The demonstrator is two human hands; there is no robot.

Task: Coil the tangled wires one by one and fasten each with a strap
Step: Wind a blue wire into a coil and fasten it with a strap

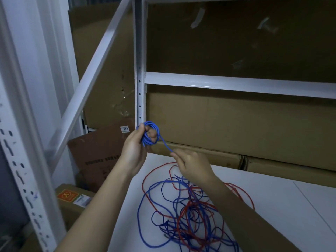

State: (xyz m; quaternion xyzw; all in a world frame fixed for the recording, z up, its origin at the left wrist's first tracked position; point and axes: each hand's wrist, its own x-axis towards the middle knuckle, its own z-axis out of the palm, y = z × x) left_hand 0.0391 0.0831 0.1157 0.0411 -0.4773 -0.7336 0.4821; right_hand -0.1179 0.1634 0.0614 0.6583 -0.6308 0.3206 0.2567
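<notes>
The left hand (133,151) grips a small blue coil (150,133) raised above the white table (272,197), while the right hand (192,166) pinches the blue wire (166,145) running off it. Feed each turn the same size with light tension, letting the strand slide through the pinch (the red and blue tangle (190,211) below could snag), and no strap is in sight

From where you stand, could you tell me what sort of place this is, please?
Probably a storeroom or warehouse corner: white metal shelving with slotted uprights, large cardboard boxes stacked behind it, and more labelled cartons on the floor beside the white table.
</notes>
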